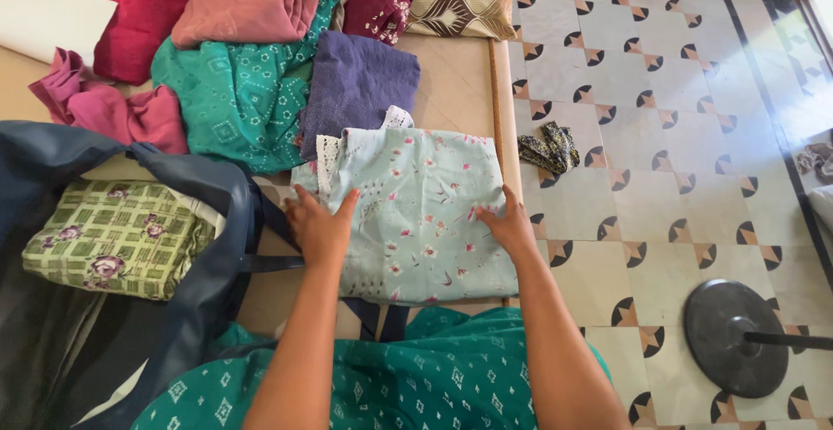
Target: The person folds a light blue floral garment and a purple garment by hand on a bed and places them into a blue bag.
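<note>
A folded light blue floral cloth [416,209] with a white lace edge lies on the tan bed surface in front of me. My left hand [319,226] rests flat on its left edge, fingers spread. On the cloth's right edge lies my right hand [508,226], also flat. Neither hand grips anything. A dark blue bag [204,248] stands open to the left of my left hand, with a folded green checked floral cloth [117,237] inside.
Loose clothes are piled behind: a teal patterned one [234,100], a purple one [356,83], pink and red ones [113,109]. A patterned tile floor [659,135] lies to the right, with a small dark cloth [548,150] and a black round stand base [733,336].
</note>
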